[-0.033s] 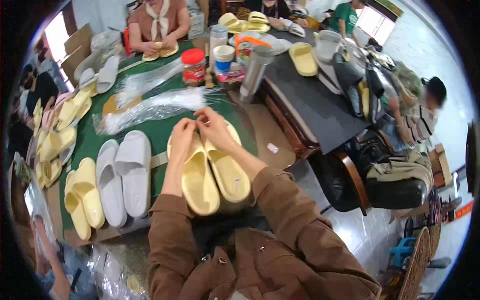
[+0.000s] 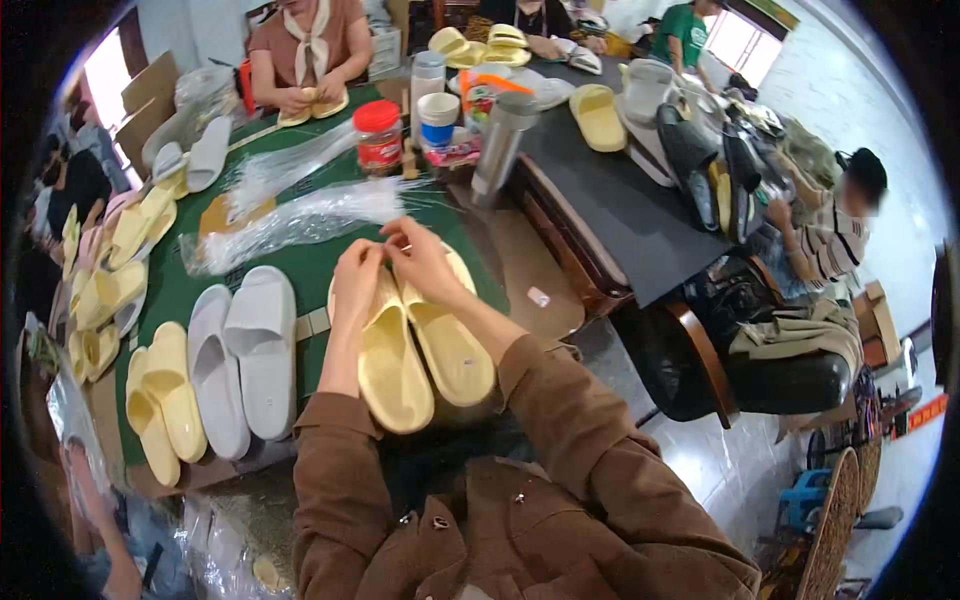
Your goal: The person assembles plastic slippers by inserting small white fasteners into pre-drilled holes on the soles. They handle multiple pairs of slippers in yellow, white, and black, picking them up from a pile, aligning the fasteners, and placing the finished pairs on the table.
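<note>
A pair of pale yellow slippers (image 2: pixel 396 388) lies side by side at the table's near edge, heels toward me. My left hand (image 2: pixel 357 275) is over the strap of the left slipper, its fingers drawn together in a pinch. Close against it, my right hand (image 2: pixel 425 262) is closed too, thumb and forefinger meeting the left fingertips above the gap between the straps. Whatever the fingertips grip is too small to make out. The hands partly cover both straps. Left of them stand a grey pair of slippers (image 2: pixel 261 345) and another yellow pair (image 2: pixel 174 385).
Beyond my hands lie clear plastic bags of thin white strands (image 2: pixel 315 222). A red-lidded jar (image 2: pixel 378 138), a paper cup (image 2: pixel 438 118) and a steel tumbler (image 2: pixel 500 145) stand farther back. More slippers (image 2: pixel 110 295) line the left edge. A person (image 2: pixel 312 60) works across the table.
The view has shifted slightly, so the table and things on it appear a little farther left. Both hands keep their pinched pose over the yellow slippers.
</note>
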